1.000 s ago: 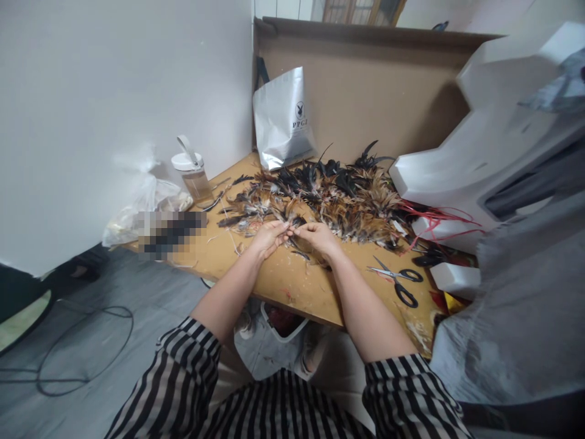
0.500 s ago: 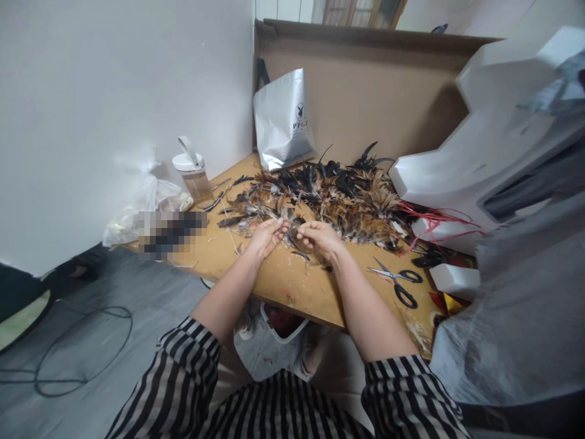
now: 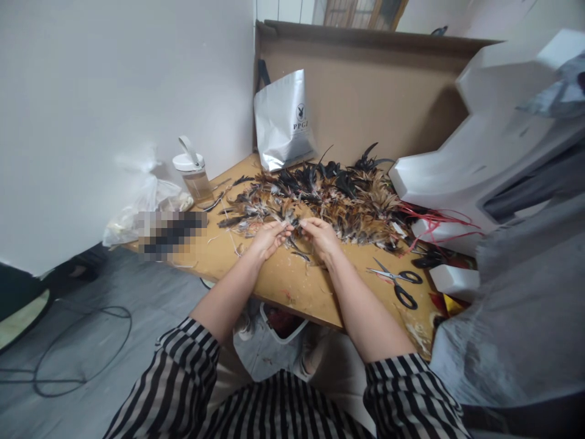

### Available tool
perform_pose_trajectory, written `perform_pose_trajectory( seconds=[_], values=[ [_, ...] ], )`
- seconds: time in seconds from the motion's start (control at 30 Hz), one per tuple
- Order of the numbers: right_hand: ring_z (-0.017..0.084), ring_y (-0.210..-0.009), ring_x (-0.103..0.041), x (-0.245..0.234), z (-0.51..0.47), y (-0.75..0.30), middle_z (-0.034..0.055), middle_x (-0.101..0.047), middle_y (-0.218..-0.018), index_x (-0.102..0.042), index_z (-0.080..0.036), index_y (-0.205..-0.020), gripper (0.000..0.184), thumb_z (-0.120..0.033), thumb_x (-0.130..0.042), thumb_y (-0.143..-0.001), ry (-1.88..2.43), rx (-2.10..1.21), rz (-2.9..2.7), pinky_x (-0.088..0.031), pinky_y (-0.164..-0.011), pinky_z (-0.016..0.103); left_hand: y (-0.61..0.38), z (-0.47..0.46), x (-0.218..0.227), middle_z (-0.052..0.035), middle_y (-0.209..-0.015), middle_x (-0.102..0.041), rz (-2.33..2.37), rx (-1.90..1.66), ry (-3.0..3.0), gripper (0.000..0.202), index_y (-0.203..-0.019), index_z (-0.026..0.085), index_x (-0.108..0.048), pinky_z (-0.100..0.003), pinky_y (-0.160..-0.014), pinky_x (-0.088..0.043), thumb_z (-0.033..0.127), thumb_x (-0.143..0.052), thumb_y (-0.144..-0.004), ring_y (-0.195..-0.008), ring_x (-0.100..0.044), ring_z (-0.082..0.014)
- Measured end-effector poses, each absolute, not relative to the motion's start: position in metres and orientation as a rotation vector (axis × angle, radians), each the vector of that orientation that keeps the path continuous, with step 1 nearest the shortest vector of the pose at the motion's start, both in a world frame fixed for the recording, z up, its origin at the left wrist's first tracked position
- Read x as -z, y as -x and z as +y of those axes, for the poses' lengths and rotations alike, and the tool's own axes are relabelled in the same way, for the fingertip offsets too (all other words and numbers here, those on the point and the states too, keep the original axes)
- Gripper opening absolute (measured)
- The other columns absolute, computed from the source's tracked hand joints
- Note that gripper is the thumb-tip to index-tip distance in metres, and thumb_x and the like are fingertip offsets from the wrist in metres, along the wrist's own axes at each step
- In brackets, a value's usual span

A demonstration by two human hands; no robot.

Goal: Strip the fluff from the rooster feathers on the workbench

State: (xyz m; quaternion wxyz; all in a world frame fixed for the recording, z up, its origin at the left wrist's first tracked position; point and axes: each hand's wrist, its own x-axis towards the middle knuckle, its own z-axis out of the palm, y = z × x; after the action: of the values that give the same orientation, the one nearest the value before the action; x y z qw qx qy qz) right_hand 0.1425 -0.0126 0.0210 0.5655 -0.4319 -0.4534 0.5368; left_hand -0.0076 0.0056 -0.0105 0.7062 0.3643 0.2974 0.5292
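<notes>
A wide heap of brown, black and tan feathers [image 3: 338,198] covers the far half of a wooden table [image 3: 292,286]. My left hand [image 3: 269,236] and my right hand [image 3: 321,236] meet at the heap's near edge, fingertips almost touching. Both are closed in a pinch on a small feather held between them, with the fingers curled. Black-handled scissors [image 3: 398,283] lie on the table to the right of my right forearm.
A lidded clear jar [image 3: 192,174] and a plastic bag [image 3: 146,204] sit at the table's left end. A silver bag [image 3: 283,122] leans on a cardboard sheet at the back. White foam blocks [image 3: 457,171] and red strings [image 3: 439,218] crowd the right. A cable lies on the floor.
Both hands have shifted slightly toward the feather heap, keeping their pinch together. Nothing else has moved.
</notes>
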Motion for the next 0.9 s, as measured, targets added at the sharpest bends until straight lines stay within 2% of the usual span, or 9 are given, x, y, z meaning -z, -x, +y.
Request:
perform_pose_trajectory(
  seconds=[0.37, 0.57, 0.77, 0.9],
  values=[
    [0.013, -0.06, -0.054, -0.008, -0.012, -0.12, 0.0013, -0.063, -0.064, -0.065, -0.016, -0.069, 0.018, -0.032, -0.06, -0.062, 1.09, -0.932, -1.21, -0.042, -0.061, 0.026, 0.003, 0.003, 0.009, -0.0065, -0.066, -0.063, 0.66, -1.138, -0.842, 0.015, -0.076, 0.007, -0.063, -0.011, -0.045, -0.04, 0.019, -0.064, -0.067, -0.052, -0.056, -0.0048],
    [0.015, -0.076, -0.054, -0.002, -0.012, -0.121, 0.0028, -0.058, -0.073, -0.066, -0.018, -0.065, 0.014, -0.03, -0.058, -0.065, 1.138, -0.533, -1.374, -0.041, -0.074, 0.028, 0.003, 0.002, 0.009, -0.0043, -0.059, -0.061, 0.683, -1.113, -0.837, 0.013, -0.076, 0.007, -0.062, -0.011, -0.045, -0.04, 0.017, -0.063, -0.069, -0.051, -0.055, -0.0047],
    [0.015, -0.086, -0.052, -0.003, -0.018, -0.122, 0.0051, -0.053, -0.09, -0.067, -0.019, -0.071, 0.017, -0.031, -0.056, -0.068, 1.171, -0.372, -1.476, -0.041, -0.076, 0.027, 0.003, 0.001, 0.008, -0.0036, -0.057, -0.059, 0.69, -1.07, -0.865, 0.015, -0.076, 0.007, -0.061, -0.012, -0.046, -0.04, 0.019, -0.063, -0.068, -0.049, -0.053, -0.0042],
    [0.015, -0.084, -0.051, -0.004, -0.018, -0.123, 0.0054, -0.053, -0.09, -0.066, -0.019, -0.071, 0.016, -0.031, -0.056, -0.067, 1.203, -0.41, -1.473, -0.041, -0.074, 0.026, 0.003, -0.003, 0.004, -0.0021, -0.054, -0.057, 0.714, -1.087, -0.929, 0.018, -0.068, 0.008, -0.059, -0.013, -0.044, -0.037, 0.024, -0.066, -0.065, -0.045, -0.049, -0.0035]
  ],
)
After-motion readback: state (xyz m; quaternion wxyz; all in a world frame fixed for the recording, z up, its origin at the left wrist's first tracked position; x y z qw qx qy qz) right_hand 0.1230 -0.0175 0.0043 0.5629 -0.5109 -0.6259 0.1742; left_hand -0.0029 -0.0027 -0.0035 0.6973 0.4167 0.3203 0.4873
